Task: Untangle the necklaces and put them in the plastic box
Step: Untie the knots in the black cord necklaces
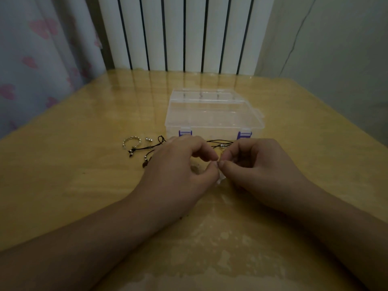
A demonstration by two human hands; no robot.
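Observation:
A clear plastic box [214, 114] with purple latches stands closed in the middle of the table. Just in front of it, my left hand [180, 164] and my right hand [252, 164] meet fingertip to fingertip, both pinching a thin necklace [222, 148] with a small silver bead. Black cord [220, 141] runs behind my fingers toward the box. To the left, another stretch of black cord with dark end beads [147, 150] lies on the table, partly hidden under my left hand.
A silver ring-shaped bracelet [131, 141] and a small silver piece [149, 140] lie left of the box. The wooden table [84, 185] has a glossy, patchy surface. A radiator stands behind it, with a curtain at left.

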